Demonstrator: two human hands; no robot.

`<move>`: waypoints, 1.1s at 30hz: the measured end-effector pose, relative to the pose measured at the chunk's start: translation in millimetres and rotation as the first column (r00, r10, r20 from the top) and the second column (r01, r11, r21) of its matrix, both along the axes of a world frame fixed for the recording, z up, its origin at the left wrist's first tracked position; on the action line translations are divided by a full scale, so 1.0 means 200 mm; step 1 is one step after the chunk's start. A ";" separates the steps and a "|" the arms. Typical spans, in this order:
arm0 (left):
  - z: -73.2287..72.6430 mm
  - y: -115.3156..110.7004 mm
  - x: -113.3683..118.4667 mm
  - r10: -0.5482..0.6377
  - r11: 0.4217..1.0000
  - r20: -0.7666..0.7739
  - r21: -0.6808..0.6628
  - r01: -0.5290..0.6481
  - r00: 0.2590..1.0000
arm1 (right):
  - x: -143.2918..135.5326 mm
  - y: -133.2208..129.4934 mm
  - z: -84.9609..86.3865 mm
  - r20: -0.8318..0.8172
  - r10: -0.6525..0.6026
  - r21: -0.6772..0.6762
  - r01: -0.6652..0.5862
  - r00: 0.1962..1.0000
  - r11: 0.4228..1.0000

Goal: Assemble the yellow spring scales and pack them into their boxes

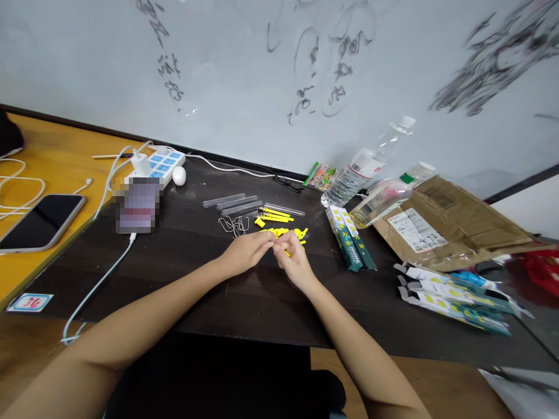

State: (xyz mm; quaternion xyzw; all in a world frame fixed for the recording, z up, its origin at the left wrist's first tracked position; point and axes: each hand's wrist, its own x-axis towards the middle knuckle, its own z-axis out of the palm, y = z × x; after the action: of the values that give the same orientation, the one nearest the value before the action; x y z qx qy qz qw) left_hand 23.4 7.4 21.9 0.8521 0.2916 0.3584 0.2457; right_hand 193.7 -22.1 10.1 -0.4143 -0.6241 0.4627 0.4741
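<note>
My left hand [246, 252] and my right hand [297, 263] meet fingertip to fingertip above the dark table. The right fingers are pinched around a small yellow plastic piece [287, 253], mostly covered by them. My left fingers are pressed together at the same spot, and what lies between them is hidden. Just beyond the hands is a heap of yellow plastic parts [301, 233]. Longer yellow plastic pieces [277, 215] lie behind it. Bent metal wire pieces [234, 226] rest to the left, in front of several clear plastic strips [238, 203].
Two green-and-white boxes [351, 238] lie right of the hands, with opened boxes [454, 299] farther right. Behind stand a water bottle [356, 174], a second bottle [388, 198] and a cardboard package [454, 218]. At left are a power strip [168, 163], phone [43, 221] and cables.
</note>
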 end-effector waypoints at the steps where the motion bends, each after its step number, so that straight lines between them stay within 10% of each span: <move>1: 0.01 0.00 0.00 0.022 0.999 0.041 -0.032 -0.021 0.999 | -0.01 0.00 -0.01 -0.064 0.027 -0.044 -0.030 0.998 0.999; 10: 0.02 -0.01 0.02 -0.009 0.933 0.348 -0.335 0.133 0.937 | -0.02 0.00 0.04 -0.245 0.026 -0.036 -0.036 0.969 0.999; 33: -0.01 -0.02 0.05 -0.051 0.848 0.490 -0.439 0.297 0.870 | -0.04 -0.01 0.06 -0.463 0.113 -0.191 -0.224 0.879 0.956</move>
State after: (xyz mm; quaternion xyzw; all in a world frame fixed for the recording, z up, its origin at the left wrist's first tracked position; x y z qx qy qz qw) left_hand 33.7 4.3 19.4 0.6723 0.2267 0.4375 0.5524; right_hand 186.5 -23.4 22.1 -0.2945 -0.4718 0.6569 0.5091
